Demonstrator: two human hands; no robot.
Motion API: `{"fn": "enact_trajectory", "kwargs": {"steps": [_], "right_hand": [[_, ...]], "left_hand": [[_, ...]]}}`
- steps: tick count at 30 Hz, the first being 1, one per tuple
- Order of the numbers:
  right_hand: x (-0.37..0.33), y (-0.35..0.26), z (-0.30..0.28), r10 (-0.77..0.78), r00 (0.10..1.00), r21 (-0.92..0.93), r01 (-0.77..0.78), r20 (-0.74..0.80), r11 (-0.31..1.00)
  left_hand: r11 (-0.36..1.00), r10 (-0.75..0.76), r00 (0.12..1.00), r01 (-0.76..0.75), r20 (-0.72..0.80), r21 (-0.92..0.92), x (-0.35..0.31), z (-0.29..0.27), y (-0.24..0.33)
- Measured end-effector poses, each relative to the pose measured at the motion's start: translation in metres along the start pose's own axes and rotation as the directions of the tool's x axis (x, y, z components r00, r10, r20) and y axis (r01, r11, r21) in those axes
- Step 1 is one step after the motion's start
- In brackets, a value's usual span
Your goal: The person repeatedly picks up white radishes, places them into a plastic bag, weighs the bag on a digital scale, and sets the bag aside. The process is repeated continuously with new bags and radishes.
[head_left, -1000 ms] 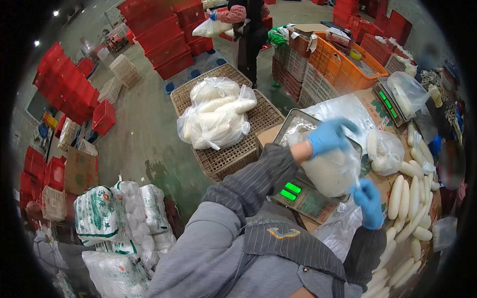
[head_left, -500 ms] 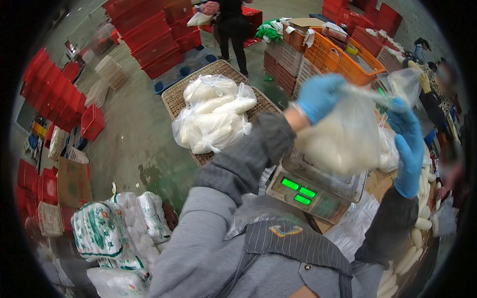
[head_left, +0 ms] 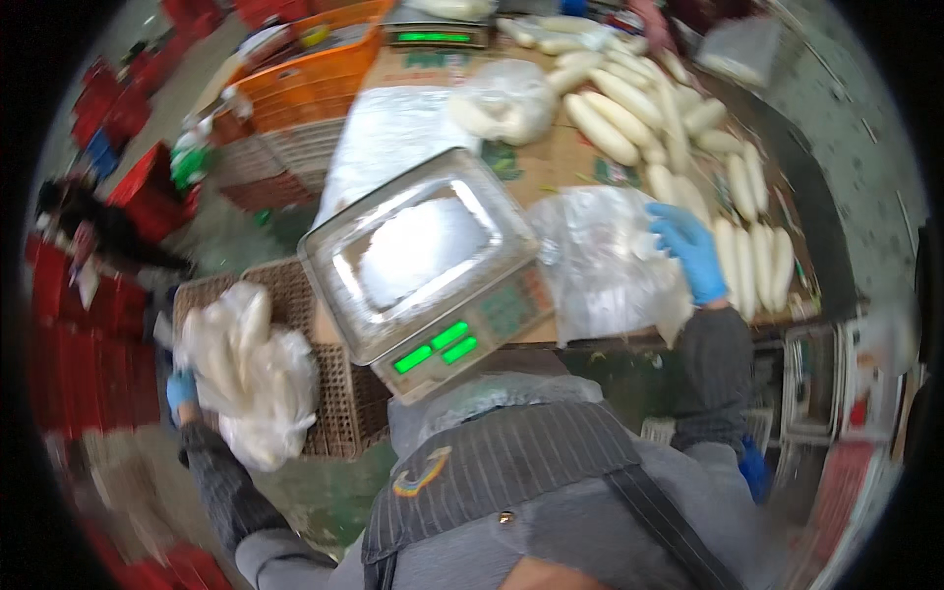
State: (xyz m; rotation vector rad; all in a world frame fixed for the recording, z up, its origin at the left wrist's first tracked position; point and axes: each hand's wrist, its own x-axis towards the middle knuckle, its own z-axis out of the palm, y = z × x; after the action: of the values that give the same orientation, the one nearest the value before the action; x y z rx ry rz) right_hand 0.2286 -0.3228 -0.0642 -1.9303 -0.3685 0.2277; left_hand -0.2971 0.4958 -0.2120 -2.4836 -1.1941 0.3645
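Observation:
My left hand (head_left: pixel 180 390), in a blue glove, grips a clear plastic bag full of white radishes (head_left: pixel 251 369) out at my left, over a brown slatted crate (head_left: pixel 339 413). My right hand (head_left: pixel 686 248), also gloved in blue, rests on a loose sheet of clear plastic bags (head_left: pixel 600 261) on the cardboard-covered table (head_left: pixel 565 162). Between the hands stands a digital scale (head_left: pixel 433 265) with a bare steel pan and green lit displays. A row of white radishes (head_left: pixel 752 256) lies just right of my right hand.
More white radishes (head_left: pixel 629 108) and a filled plastic bag (head_left: pixel 501 103) lie farther back on the table. An orange crate (head_left: pixel 305 79) and a second scale (head_left: pixel 433 34) stand beyond. Red crates (head_left: pixel 88 324) line the left side. Another person (head_left: pixel 93 236) is at the far left.
The filled bag came off the scale and swung down to my left in my left hand. My right hand let go of it and dropped onto the loose bags on the table.

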Motion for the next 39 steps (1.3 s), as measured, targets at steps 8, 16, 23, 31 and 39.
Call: {"fn": "enact_trajectory", "kwargs": {"steps": [8, 16, 23, 31, 39], "right_hand": [[0.000, 0.179, 0.097, -0.350, 0.935, -0.754, 0.193, -0.051, 0.627], [-0.009, 0.096, 0.068, 0.088, 0.992, 0.557, -0.023, -0.090, 0.830], [0.006, 0.141, 0.049, -0.163, 0.950, -0.015, 0.165, -0.265, 0.986], [-0.001, 0.063, 0.056, -0.302, 0.826, 0.740, -0.192, 0.477, 0.644], [0.022, 0.027, 0.092, -0.354, 0.816, 0.672, -0.056, 0.457, 0.739]], "left_hand": [[-0.060, 0.295, 0.891, -0.343, -0.345, -0.937, -0.033, -0.278, 0.302], [-0.352, 0.862, 0.425, 0.104, -0.278, -0.930, -0.202, -0.376, 0.561], [-0.355, 0.590, 0.799, 0.129, -0.115, -0.926, -0.194, -0.386, 0.594], [-0.665, 0.320, 0.896, -0.019, -0.308, -0.746, -0.212, -0.448, 0.511], [-0.763, 0.434, 0.835, 0.142, -0.337, -0.631, -0.203, -0.394, 0.463]]}}
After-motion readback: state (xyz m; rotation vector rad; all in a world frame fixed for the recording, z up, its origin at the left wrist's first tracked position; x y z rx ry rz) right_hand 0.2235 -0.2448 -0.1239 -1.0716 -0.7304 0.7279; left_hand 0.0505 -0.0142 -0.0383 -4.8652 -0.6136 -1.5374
